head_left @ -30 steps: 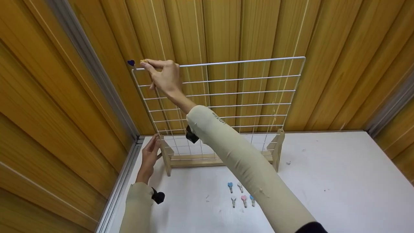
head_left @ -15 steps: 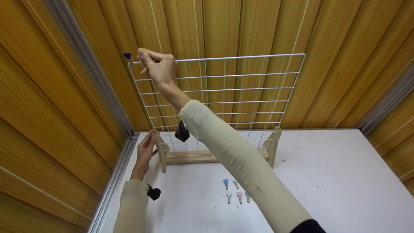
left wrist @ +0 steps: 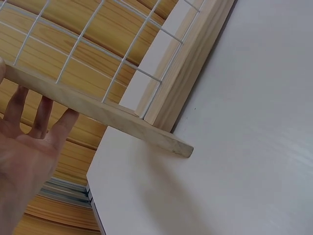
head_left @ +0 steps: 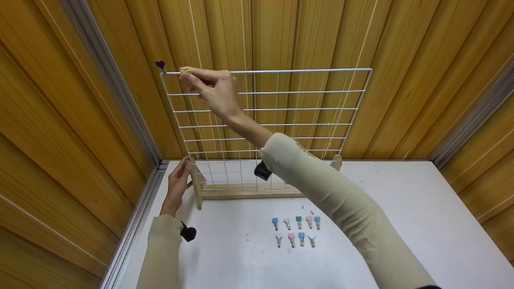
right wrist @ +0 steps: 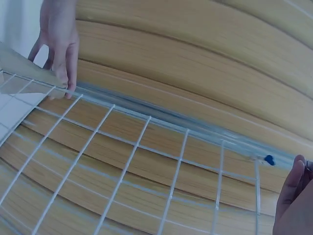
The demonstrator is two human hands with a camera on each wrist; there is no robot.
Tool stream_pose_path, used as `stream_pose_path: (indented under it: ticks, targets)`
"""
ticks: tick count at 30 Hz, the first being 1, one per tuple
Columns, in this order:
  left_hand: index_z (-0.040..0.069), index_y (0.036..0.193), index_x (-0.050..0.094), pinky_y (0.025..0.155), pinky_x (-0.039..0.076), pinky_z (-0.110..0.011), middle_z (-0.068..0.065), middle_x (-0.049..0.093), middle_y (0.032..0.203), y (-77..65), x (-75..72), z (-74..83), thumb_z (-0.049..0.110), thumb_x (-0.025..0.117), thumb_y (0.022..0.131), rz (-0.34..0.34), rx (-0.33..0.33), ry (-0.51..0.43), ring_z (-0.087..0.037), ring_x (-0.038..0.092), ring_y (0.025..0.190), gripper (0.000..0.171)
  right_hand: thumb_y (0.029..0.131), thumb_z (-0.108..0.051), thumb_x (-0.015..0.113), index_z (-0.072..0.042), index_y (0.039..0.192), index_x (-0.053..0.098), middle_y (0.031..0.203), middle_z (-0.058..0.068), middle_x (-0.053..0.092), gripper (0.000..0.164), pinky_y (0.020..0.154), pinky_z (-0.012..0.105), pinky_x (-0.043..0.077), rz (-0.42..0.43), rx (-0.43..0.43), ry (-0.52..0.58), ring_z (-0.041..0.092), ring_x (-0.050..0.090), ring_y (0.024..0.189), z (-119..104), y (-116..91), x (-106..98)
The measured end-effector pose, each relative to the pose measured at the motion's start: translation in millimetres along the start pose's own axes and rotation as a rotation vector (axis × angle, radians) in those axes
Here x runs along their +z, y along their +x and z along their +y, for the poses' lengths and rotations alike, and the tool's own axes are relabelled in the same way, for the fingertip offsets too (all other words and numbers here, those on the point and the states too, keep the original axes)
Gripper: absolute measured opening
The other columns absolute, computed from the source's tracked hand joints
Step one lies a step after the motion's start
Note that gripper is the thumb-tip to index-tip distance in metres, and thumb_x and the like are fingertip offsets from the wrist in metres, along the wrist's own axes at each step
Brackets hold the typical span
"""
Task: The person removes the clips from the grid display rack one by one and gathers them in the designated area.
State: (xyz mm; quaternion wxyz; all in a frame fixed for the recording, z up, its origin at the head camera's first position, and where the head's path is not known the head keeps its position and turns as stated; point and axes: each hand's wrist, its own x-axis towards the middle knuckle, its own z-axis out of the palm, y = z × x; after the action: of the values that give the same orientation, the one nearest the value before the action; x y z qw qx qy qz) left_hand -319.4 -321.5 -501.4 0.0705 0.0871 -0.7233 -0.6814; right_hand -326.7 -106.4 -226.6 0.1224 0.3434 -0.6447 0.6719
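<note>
Near the upper left corner of a white wire grid rack (head_left: 297,92), my right hand (head_left: 219,90) pinches a small clothespin with a yellow top (head_left: 185,70), right at the top wire. Its lower part is hidden by the fingers. A clothespin with a dark blue heart (head_left: 160,64) stands on the corner just left of it. Lower down, my left hand (head_left: 176,182) grips the left wooden side post (left wrist: 105,111) of the rack's stand, fingers behind it and the thumb at the left edge of the left wrist view.
On the white table (head_left: 225,257) in front of the rack lie two rows of heart clothespins, among them a green one (head_left: 298,220) and a pink one (head_left: 291,237). A wood-slat wall (head_left: 273,32) rises close behind the rack, another (head_left: 60,140) at the left.
My right hand has shifted rightward from the dark blue heart, rising and then lowering to the top wire. The right forearm has swung right, uncovering more clothespins. My left hand stays on the post.
</note>
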Motion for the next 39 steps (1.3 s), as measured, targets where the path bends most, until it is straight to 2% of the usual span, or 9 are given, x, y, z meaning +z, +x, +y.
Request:
stream_pose_path:
  ticks: [5, 8, 12, 17, 24, 30, 34, 39]
  targets:
    - [0.018, 0.162, 0.030, 0.121, 0.034, -0.063, -0.012, 0.028, 0.169, 6.9, 12.5, 0.2, 0.036, 0.047, 0.110, -0.024, 0.033, -0.002, -0.035, 0.027, 0.156, 0.058, 0.097, -0.006, 0.069, 0.001, 0.119, 0.074, 0.111, 0.015, 0.078, 0.024, 0.066, 0.018, 0.057, 0.068, -0.003, 0.002, 0.012, 0.072, 0.082, -11.3, -18.2, -48.3]
    - [0.020, 0.162, 0.030, 0.121, 0.034, -0.062, -0.009, 0.028, 0.169, 11.3, 15.1, 1.0, 0.038, 0.047, 0.109, -0.011, 0.022, -0.011, -0.033, 0.026, 0.156, 0.059, 0.097, -0.004, 0.068, 0.003, 0.117, 0.074, 0.110, 0.017, 0.077, 0.022, 0.066, 0.017, 0.056, 0.100, -0.030, -0.013, 0.010, 0.072, 0.083, -13.8, -28.9, -72.4]
    - [0.023, 0.163, 0.030, 0.122, 0.034, -0.061, -0.006, 0.028, 0.170, 13.1, 11.1, 1.6, 0.040, 0.048, 0.109, 0.014, -0.007, -0.010, -0.031, 0.026, 0.157, 0.059, 0.097, -0.001, 0.067, 0.005, 0.117, 0.073, 0.107, 0.019, 0.078, 0.022, 0.065, 0.016, 0.055, 0.110, -0.044, -0.025, 0.007, 0.072, 0.083, -8.2, -50.6, -96.6]
    - [0.024, 0.163, 0.029, 0.124, 0.032, -0.060, -0.006, 0.025, 0.170, 12.9, 2.5, 1.1, 0.039, 0.047, 0.109, 0.024, -0.012, -0.015, -0.031, 0.024, 0.157, 0.059, 0.097, 0.001, 0.065, 0.007, 0.119, 0.072, 0.104, 0.012, 0.079, 0.023, 0.072, 0.018, 0.059, 0.111, -0.011, -0.047, 0.008, 0.074, 0.086, 2.2, -83.9, -123.4]
    - [0.026, 0.163, 0.030, 0.125, 0.029, -0.060, -0.004, 0.023, 0.171, 7.3, -0.8, -1.9, 0.038, 0.047, 0.109, 0.026, -0.023, -0.067, -0.029, 0.021, 0.158, 0.058, 0.099, 0.002, 0.063, 0.006, 0.121, 0.072, 0.101, 0.009, 0.080, 0.024, 0.064, 0.016, 0.056, 0.114, 0.014, -0.117, 0.008, 0.071, 0.080, 23.0, -131.7, -155.8]
    - [0.024, 0.162, 0.032, 0.122, 0.033, -0.061, -0.006, 0.024, 0.171, 8.0, -2.8, -7.7, 0.040, 0.048, 0.108, 0.027, 0.003, -0.056, -0.030, 0.024, 0.157, 0.058, 0.099, 0.001, 0.063, 0.003, 0.127, 0.070, 0.100, 0.011, 0.079, 0.029, 0.064, 0.018, 0.055, 0.152, 0.133, -0.158, 0.009, 0.067, 0.078, 63.8, -167.7, -173.5]
    - [0.024, 0.162, 0.033, 0.122, 0.034, -0.061, -0.005, 0.026, 0.170, 6.7, -3.1, -7.0, 0.042, 0.048, 0.108, 0.034, 0.015, -0.037, -0.030, 0.026, 0.156, 0.058, 0.100, -0.002, 0.063, -0.001, 0.130, 0.069, 0.097, -0.004, 0.079, 0.030, 0.066, 0.018, 0.056, 0.201, 0.248, -0.162, 0.008, 0.067, 0.080, 89.5, -187.3, -184.1]
    - [0.025, 0.161, 0.034, 0.122, 0.034, -0.061, -0.005, 0.026, 0.170, 7.4, -2.0, -7.3, 0.042, 0.048, 0.108, 0.031, 0.020, -0.029, -0.031, 0.026, 0.156, 0.058, 0.101, -0.006, 0.063, -0.001, 0.130, 0.069, 0.095, -0.009, 0.078, 0.030, 0.067, 0.019, 0.057, 0.225, 0.379, -0.159, 0.008, 0.068, 0.082, 113.1, -210.0, -196.4]
